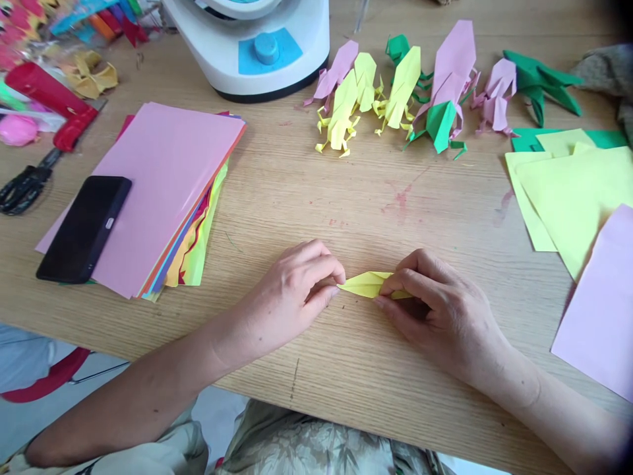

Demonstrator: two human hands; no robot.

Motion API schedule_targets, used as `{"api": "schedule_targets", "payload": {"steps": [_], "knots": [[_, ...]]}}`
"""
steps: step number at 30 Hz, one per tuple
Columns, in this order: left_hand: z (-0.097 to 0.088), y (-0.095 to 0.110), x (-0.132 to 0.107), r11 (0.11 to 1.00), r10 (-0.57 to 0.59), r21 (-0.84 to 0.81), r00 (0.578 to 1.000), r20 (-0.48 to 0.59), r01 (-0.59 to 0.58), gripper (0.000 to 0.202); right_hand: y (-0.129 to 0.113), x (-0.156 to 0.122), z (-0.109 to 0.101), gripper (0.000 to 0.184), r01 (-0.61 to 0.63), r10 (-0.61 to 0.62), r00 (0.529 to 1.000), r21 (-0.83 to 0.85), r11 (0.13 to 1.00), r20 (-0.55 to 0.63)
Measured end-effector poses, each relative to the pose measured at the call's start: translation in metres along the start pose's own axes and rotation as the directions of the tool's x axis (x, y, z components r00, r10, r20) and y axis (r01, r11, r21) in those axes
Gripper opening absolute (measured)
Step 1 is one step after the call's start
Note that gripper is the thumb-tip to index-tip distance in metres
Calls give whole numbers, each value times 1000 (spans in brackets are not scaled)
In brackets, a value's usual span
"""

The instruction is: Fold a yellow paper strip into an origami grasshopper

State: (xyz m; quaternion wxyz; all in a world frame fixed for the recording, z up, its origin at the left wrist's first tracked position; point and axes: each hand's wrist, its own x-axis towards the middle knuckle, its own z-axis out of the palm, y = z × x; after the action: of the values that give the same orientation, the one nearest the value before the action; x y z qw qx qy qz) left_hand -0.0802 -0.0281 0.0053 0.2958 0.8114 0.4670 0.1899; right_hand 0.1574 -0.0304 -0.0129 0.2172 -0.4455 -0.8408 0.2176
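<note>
Yellow folded paper (368,284) pinched by left hand (291,297) and right hand (435,310), wooden table (346,204), no writing readable

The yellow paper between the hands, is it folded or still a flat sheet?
Folded. The yellow paper is a narrow pointed shape with creases, pinched by the left hand and right hand.

A: Any legible text, labels or numbers in the head view?

B: None. The black phone (85,227) lies face down on the paper stack; it carries one small pale mark on its back, too small to read.

A: The white appliance (257,46)?

B: A blue panel with a round knob, no lettering discernible. Paper sheets and folded figures are plain, unprinted.
</note>
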Motion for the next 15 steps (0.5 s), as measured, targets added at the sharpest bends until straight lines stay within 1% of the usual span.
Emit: {"api": "schedule_targets", "payload": {"steps": [4, 9, 15], "knots": [[2, 2, 3, 1000, -24, 16, 1000, -14, 24, 13, 1, 0, 0, 3, 4, -4, 1000, 6, 1000, 4], [9, 2, 8, 995, -32, 95, 998, -45, 37, 12, 1, 0, -1, 4, -11, 11, 1000, 13, 1000, 11], [7, 2, 9, 997, -15, 75, 999, -32, 17, 12, -1, 1, 0, 5, -27, 27, 1000, -6, 1000, 11]]}}
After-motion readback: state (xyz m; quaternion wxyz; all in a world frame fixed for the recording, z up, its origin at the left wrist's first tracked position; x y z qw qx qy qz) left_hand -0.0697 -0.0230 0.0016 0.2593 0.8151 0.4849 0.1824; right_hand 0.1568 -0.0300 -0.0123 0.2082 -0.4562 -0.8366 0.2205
